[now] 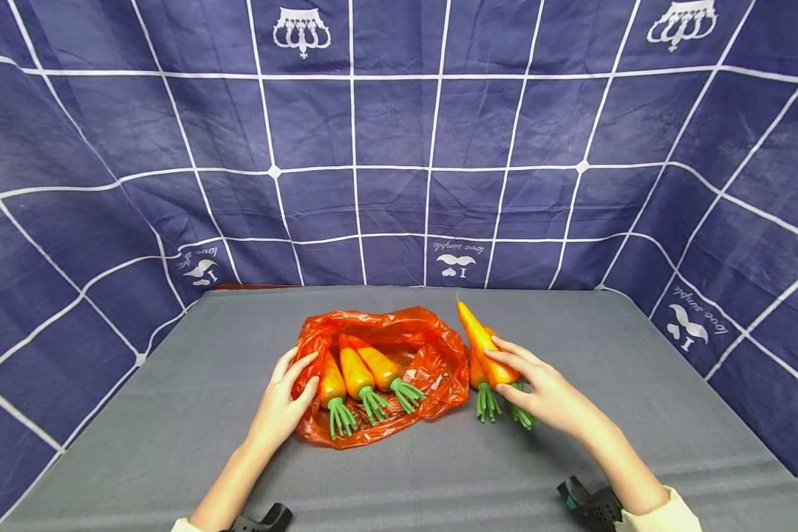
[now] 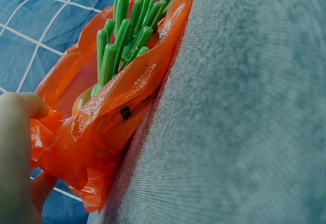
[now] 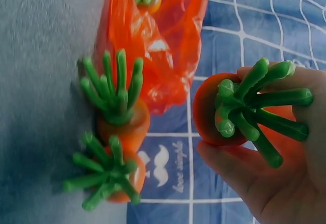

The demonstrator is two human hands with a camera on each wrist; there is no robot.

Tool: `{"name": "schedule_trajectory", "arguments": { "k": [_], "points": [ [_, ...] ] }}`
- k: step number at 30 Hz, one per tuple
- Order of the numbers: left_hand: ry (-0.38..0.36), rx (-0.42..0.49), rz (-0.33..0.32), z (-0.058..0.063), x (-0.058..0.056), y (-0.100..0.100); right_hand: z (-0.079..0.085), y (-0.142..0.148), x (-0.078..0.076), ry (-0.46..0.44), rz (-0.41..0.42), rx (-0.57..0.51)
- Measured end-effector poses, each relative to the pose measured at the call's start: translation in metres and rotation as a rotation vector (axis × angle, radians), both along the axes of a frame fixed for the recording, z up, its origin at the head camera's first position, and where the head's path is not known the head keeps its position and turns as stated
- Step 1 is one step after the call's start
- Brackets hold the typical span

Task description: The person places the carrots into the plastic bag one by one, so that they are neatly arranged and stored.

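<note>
A crinkled red plastic bag (image 1: 447,363) lies with its mouth open toward me, holding three toy carrots, one of them the middle carrot (image 1: 354,372), green stems outward. My left hand (image 1: 286,384) grips the bag's left side, thumb and fingers on the film in the left wrist view. To the right of the bag, my right hand (image 1: 539,386) holds another carrot (image 1: 476,334) raised, its tip pointing away and its green stems (image 3: 249,102) facing the right wrist camera. Below it, two carrots lie side by side on the table: a nearer-bag carrot (image 3: 121,127) and a second carrot (image 3: 133,175), partly hidden in the head view.
A grey cloth covers the table (image 1: 173,414). Blue fabric (image 1: 399,199) with white grid lines hangs behind and along both sides. A black wrist device (image 1: 592,502) shows at the right forearm.
</note>
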State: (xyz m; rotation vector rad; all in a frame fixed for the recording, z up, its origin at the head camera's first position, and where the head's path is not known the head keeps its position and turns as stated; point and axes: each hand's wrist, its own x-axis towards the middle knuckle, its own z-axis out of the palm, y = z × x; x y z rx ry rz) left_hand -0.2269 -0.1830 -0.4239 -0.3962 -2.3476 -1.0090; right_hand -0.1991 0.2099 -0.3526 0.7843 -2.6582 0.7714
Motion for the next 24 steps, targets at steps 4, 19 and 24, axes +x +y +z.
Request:
{"name": "schedule_trajectory", "arguments": {
  "k": [4, 19, 24],
  "points": [
    [0.018, 0.004, 0.0, 0.0, 0.001, -0.001, -0.002, -0.008, 0.003, 0.03, 0.009, 0.04],
    [0.06, -0.008, 0.014, -0.005, 0.005, 0.0, -0.015, -0.024, 0.012, -0.035, 0.075, 0.081],
    [0.074, -0.021, 0.023, -0.005, 0.003, 0.002, -0.017, -0.026, 0.013, -0.023, 0.073, 0.101]
  ]
}}
